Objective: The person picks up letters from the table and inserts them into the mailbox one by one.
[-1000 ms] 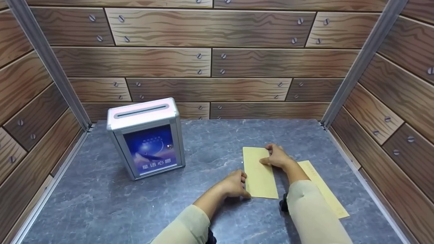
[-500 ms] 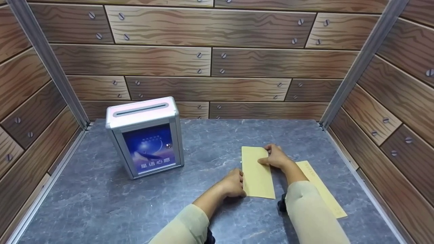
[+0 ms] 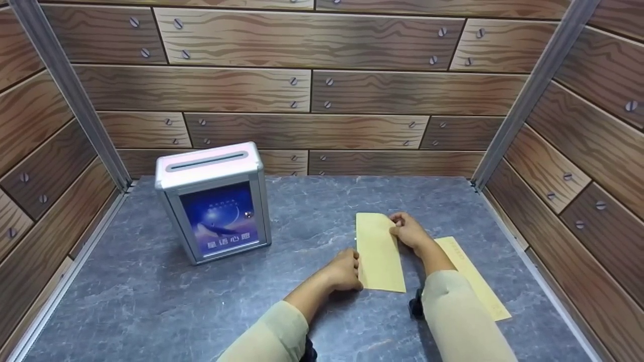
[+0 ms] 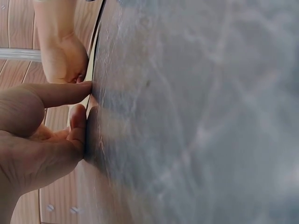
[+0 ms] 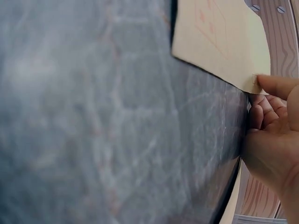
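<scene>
Yellow paper envelope (image 3: 380, 259) on the grey marbled counter (image 3: 201, 306), well to the right of the metal-framed box (image 3: 219, 206), near the left side of a second envelope (image 3: 470, 276) that the right forearm (image 3: 460, 306) partly hides. Right hand (image 3: 410, 232): grip narrow, pinching the far right corner, thumb on top. That corner stands clear of the counter; the right wrist view shows the underside, with red print (image 5: 212, 23). Left hand (image 3: 343, 270): fingers against the left edge, thumb by the near left corner. Whether that grip pinches the paper or only steadies it, cannot tell.

Handling, as judged: step in hand is getting the thin sheet off the surface. Best done with a light pinch on the very edge, left hand bracing lightly so the envelope does not slide; a hard pull at one corner would likely crease it, as the far end already bends.

Bearing: long axis runs away from the person, far short end leaning slightly left. Plain face up. Second envelope slants more, far end also leftward, faint print near that end.
</scene>
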Demonstrator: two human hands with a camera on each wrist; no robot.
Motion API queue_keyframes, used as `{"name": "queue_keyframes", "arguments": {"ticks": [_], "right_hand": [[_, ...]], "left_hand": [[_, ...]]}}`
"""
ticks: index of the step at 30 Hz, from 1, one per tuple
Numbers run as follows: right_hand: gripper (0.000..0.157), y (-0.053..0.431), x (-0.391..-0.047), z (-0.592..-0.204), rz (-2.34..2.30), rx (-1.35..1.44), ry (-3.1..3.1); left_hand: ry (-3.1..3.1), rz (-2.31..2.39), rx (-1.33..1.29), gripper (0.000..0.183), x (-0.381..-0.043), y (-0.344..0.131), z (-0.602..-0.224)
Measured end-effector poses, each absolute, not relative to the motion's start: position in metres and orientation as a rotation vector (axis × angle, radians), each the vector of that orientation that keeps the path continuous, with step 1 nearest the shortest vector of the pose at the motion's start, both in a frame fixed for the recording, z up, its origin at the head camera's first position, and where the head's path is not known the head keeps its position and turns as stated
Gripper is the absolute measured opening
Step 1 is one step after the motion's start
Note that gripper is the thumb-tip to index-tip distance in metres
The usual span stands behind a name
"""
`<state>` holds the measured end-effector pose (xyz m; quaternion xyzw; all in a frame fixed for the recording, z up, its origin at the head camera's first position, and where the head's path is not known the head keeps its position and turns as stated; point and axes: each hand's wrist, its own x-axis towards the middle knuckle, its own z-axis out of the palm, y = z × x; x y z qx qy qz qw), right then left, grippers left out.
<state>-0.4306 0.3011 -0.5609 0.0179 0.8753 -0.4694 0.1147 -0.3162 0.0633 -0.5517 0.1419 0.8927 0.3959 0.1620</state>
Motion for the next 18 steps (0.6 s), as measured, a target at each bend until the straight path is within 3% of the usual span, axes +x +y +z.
{"name": "queue_keyframes", "arguments": {"ticks": [7, 18], "right_hand": [[0.062, 0.3013, -0.4302, -0.5629, -1.466, 0.078, 2.51], [0.048, 0.302, -0.432, -0.5677, -1.601, 0.058, 2.546]], "left_hand": [[2.551, 1.126, 0.413, 0.073, -0.3164, 0.0625, -0.553], [2.512, 1.234, 0.362, 0.081, -0.3149, 0.0641, -0.5546]]}}
